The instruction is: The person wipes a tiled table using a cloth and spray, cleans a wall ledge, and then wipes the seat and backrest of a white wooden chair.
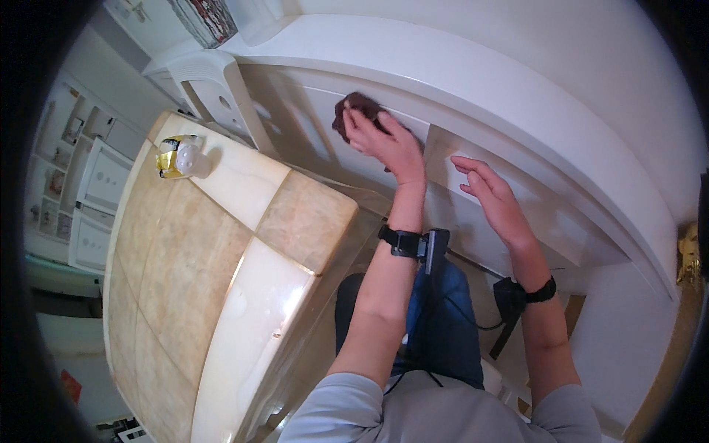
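Observation:
My left hand [385, 141] grips a dark brown cloth [359, 103] and holds it against a pale panel [310, 105] below a white curved ledge [443, 61]. Part of the cloth hangs behind my wrist, hidden from view. To the right, my right hand [490, 196] is raised, holding nothing, its fingers extended and the thumb apart. It hovers in front of a recessed part of the white unit [446, 147]. Both my wrists wear black straps with small devices, and a cable runs from the right one.
A marble-topped table [183, 238] stands to my left, its corner close to my left forearm. On it are a yellow packet [166, 158] and a white cup-like item [191, 158]. A white chair back [213, 94] rises between table and panel. A patterned vase-like object [207, 22] stands on the ledge.

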The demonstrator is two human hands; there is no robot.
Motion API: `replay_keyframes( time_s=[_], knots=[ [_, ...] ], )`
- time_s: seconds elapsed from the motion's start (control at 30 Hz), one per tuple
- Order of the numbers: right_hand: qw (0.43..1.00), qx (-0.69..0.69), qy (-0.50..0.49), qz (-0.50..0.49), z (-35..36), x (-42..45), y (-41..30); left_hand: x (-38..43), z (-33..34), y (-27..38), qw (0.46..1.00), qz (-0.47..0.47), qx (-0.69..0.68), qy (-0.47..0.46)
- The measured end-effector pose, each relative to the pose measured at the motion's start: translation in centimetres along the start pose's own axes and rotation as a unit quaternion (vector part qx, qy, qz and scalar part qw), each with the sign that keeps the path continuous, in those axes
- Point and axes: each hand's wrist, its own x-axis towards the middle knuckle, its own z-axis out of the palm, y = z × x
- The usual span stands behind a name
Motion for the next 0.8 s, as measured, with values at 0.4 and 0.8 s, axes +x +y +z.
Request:
replay_keyframes(
  time_s=[0.4, 0.8],
  knots=[
    [0.989, -0.086, 0.028, -0.116, -0.2, -4.1, -7.7, 10.4, 0.3, 3.6, 0.986, -0.132, 0.03, 0.098],
    [0.988, -0.039, 0.048, -0.142, -1.5, -7.6, -9.3, 5.7, -0.8, 3.9, 1.0, 0.015, -0.001, 0.01]
  ],
)
